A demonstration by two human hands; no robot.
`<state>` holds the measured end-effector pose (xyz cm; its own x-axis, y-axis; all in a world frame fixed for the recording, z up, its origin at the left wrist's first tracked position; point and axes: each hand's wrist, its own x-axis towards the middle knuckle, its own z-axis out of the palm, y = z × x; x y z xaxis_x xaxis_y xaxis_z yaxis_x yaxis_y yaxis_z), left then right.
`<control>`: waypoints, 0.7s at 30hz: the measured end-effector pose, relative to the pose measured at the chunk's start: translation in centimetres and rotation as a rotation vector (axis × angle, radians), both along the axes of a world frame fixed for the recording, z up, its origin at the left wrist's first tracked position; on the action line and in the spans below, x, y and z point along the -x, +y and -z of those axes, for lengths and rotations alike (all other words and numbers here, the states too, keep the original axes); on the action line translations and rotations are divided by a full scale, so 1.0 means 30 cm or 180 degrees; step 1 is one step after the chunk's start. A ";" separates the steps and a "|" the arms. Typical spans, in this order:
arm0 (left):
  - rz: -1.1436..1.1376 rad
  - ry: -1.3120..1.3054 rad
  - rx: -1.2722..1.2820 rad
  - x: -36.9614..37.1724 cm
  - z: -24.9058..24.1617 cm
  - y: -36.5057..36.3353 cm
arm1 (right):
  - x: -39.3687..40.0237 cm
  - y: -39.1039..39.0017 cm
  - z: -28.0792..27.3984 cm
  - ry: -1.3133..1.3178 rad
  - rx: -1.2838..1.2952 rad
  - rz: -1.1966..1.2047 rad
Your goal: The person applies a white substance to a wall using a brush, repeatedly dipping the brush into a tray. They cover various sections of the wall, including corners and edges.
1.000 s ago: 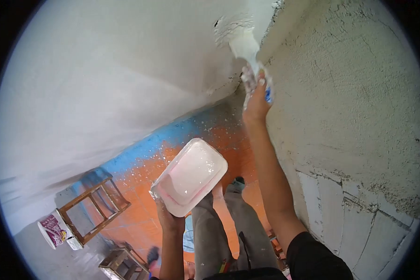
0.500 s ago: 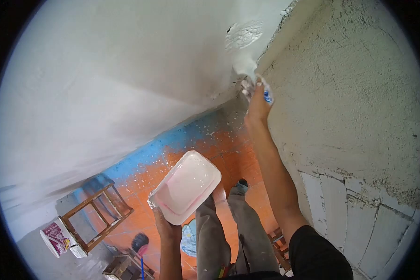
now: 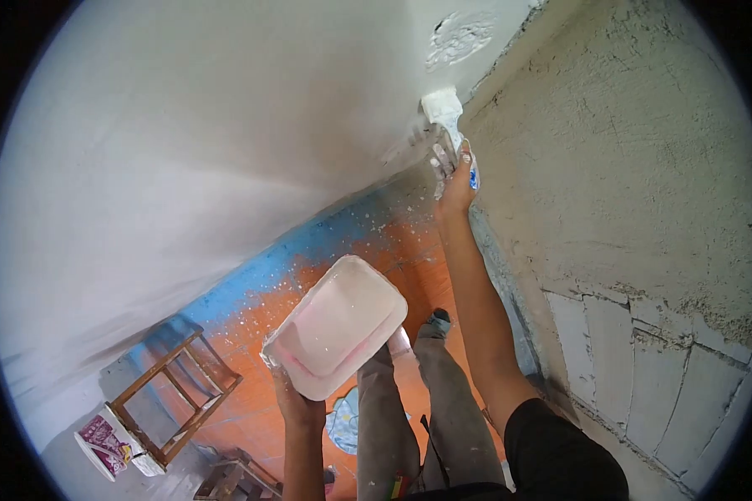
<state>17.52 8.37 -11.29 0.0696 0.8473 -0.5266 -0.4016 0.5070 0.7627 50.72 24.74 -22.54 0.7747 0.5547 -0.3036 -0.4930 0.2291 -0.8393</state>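
Observation:
My right hand (image 3: 454, 177) grips a paintbrush (image 3: 444, 113) by its handle, which shows blue near the lower end. White paint coats the bristles, and they lie against the white wall (image 3: 251, 108) close to the corner. White smears cover the fingers. Lower down, my left hand (image 3: 301, 407) holds a pale rectangular paint tray (image 3: 379, 302) by its near left edge, with the fingers mostly hidden beneath. Whitish paint with a pink tinge lies in the tray. Above the brush, a rough white patch (image 3: 461, 37) stands out on the wall.
Bare grey plaster (image 3: 627, 150) covers the right wall, with exposed blocks (image 3: 660, 392) lower down. A wooden stool (image 3: 174, 397) and a purple-and-white bucket (image 3: 109, 442) are at lower left. Paint specks dot the orange floor (image 3: 259, 401); a blue patterned item (image 3: 342, 422) lies near my legs.
The brush has turned so its bristles and ferrule now show more fully below the rough patch. The tray has shifted slightly up and right in view, and the camera view has moved a little.

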 end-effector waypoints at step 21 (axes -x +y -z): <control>0.0076 -0.0052 -0.0029 -0.029 0.011 0.011 | -0.011 -0.046 -0.122 0.0016 -0.0039 -0.0132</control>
